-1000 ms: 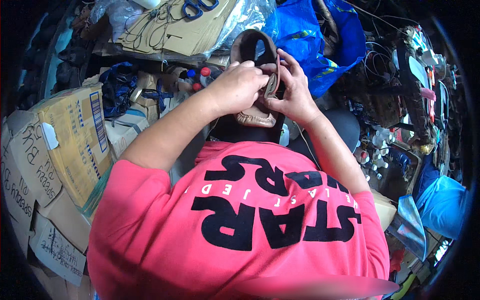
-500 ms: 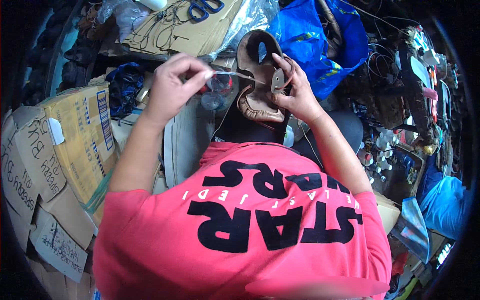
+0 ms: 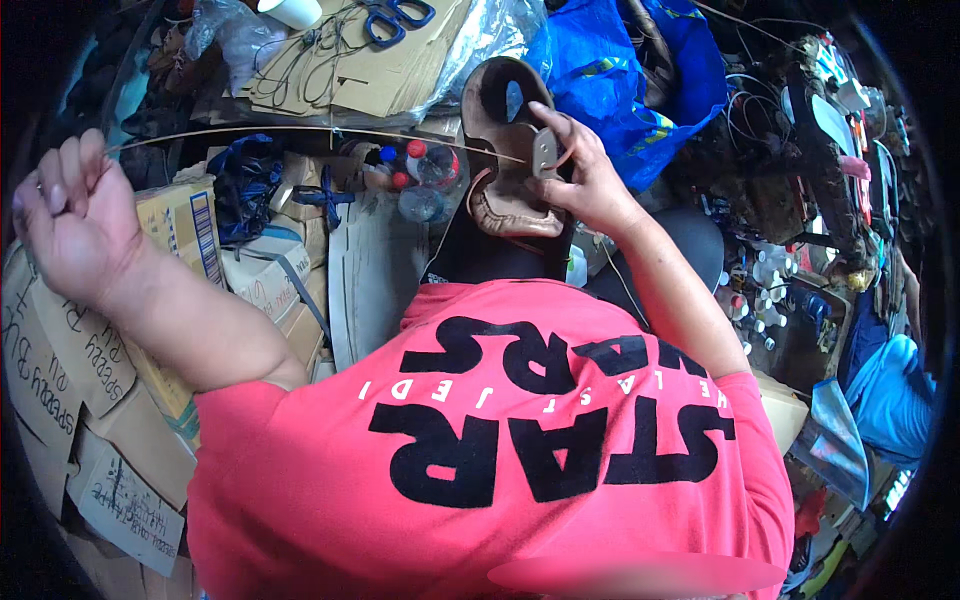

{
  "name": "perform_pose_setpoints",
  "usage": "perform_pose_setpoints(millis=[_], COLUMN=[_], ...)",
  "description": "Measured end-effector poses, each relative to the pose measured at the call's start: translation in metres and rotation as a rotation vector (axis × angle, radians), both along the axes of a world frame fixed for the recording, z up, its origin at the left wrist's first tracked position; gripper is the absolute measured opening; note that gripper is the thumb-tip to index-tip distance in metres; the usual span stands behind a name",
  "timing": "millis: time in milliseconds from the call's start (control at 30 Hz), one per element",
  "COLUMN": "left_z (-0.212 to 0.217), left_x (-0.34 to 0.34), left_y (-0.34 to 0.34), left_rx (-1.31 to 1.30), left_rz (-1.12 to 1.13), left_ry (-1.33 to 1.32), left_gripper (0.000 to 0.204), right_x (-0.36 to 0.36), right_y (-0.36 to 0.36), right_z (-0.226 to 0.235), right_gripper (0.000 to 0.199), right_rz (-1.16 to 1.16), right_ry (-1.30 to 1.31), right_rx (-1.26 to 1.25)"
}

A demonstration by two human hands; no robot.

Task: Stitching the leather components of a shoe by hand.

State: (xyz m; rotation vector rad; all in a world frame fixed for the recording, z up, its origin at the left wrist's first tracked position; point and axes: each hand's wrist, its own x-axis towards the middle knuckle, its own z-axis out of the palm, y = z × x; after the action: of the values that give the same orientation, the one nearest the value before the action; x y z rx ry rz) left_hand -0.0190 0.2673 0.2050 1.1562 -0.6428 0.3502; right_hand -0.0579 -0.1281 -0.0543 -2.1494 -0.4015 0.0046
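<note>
The right hand's fingers [image 3: 548, 128] pinch a small grey tab against the strap of a worn brown leather sandal [image 3: 508, 150], which sits upright at about 12 o'clock, above the person's lap. The right hand [image 3: 590, 180] braces it from the 3 o'clock side. A thin pale thread [image 3: 320, 130] runs taut from the sandal toward 9 o'clock, where the left hand [image 3: 70, 220] is clenched around its far end. The sandal looks light, its sole fairly stiff and its stitched edge soft, so a hold at strap and sole rim seems firmest; the thread looks thin and likely to slip unless gripped tight. Beyond lie small capped bottles [image 3: 415, 170], flattened cardboard [image 3: 340, 70], blue-handled scissors [image 3: 395, 18] and a blue plastic bag [image 3: 640, 70]
</note>
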Motion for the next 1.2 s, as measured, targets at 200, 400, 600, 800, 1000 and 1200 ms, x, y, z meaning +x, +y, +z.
perform_pose_setpoints(millis=[200,400,600,800,1000,1200], left_z=[-0.124,-0.2,-0.216,-0.221,-0.224,-0.226], left_x=[0.002,-0.001,0.007,0.006,0.007,0.006], left_y=[-0.157,-0.21,-0.211,-0.215,-0.217,-0.22], left_rx=[0.619,0.893,0.997,1.066,1.108,1.133], left_rz=[0.101,-0.168,-0.262,-0.241,-0.244,-0.21], left_ry=[0.185,0.437,0.415,0.331,0.296,0.214], left_gripper=[0.033,0.01,0.01,0.01,0.01,0.011], right_x=[-0.012,-0.018,-0.022,-0.019,-0.018,-0.022], right_y=[0.006,-0.007,-0.03,-0.036,-0.037,-0.029], right_z=[0.022,0.014,0.002,-0.005,-0.006,0.0], right_gripper=[0.07,0.051,0.057,0.058,0.058,0.056], right_rz=[-0.103,-0.123,-0.082,-0.032,-0.017,-0.004], right_ry=[-0.264,0.0,0.515,0.595,0.622,0.55], right_rx=[-0.235,0.363,0.861,0.946,0.977,0.898])
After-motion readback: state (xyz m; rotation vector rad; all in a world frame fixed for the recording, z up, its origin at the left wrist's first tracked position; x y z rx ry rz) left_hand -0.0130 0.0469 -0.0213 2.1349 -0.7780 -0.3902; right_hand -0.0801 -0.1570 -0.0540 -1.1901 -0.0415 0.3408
